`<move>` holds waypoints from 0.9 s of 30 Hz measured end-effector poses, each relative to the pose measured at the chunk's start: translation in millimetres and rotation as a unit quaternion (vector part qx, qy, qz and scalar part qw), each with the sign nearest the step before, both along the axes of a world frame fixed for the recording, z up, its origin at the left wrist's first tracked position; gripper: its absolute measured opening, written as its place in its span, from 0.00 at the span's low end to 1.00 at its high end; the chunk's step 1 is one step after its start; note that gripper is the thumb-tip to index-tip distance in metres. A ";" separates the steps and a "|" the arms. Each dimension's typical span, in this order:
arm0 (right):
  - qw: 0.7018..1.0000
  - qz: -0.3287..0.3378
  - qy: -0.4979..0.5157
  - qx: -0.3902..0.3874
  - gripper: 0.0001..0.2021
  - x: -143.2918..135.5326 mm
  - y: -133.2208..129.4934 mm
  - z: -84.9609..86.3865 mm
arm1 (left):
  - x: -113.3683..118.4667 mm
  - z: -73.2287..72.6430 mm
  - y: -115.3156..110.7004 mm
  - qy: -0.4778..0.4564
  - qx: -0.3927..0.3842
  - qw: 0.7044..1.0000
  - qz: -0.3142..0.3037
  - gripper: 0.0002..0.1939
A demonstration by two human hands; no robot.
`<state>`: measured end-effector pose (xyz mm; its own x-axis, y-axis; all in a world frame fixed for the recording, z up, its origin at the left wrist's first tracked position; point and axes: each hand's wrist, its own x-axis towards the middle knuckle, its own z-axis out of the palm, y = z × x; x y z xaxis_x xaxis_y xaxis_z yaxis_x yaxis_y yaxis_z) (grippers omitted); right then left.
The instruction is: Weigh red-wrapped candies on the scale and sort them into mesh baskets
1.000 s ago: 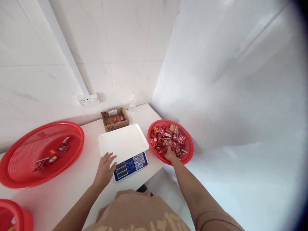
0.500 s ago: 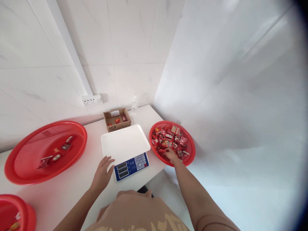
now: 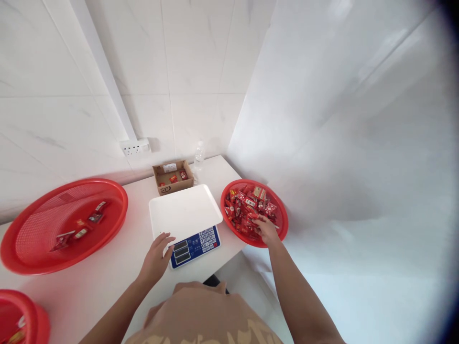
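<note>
My right hand is inside the round red basket at the right, its thumb and fingers closed on a small red snack packet. Around it lie many small wrapped packets, mostly red; the palm hides some of them. My left hand has its fingers apart and holds nothing. It rests at the front left corner of a digital scale, by the displays. The scale's white weighing pan bears nothing.
A cardboard box with a few red packets stands behind the scale, beside a clear plastic bottle. A large red basket with several packets is at the left. Another red basket is cut off at lower left. A wall socket is behind.
My right hand has shifted slightly right and away from me within the basket, over the packets. My left hand stays by the scale. The view has moved slightly.
</note>
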<state>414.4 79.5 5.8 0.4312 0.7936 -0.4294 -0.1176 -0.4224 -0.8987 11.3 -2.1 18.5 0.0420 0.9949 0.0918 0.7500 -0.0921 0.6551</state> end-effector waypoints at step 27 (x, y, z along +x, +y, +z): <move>0.926 0.256 0.275 -0.022 0.15 -152.2 4.1 60.8 | 67.9 54.3 53.1 -0.600 -0.322 0.731 0.052 0.31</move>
<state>262.2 83.5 66.7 -0.2907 0.8103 -0.5088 -0.3275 -0.5839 -0.7428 79.1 51.0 72.8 0.2378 0.8399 -0.4878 -0.4183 0.5418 0.7290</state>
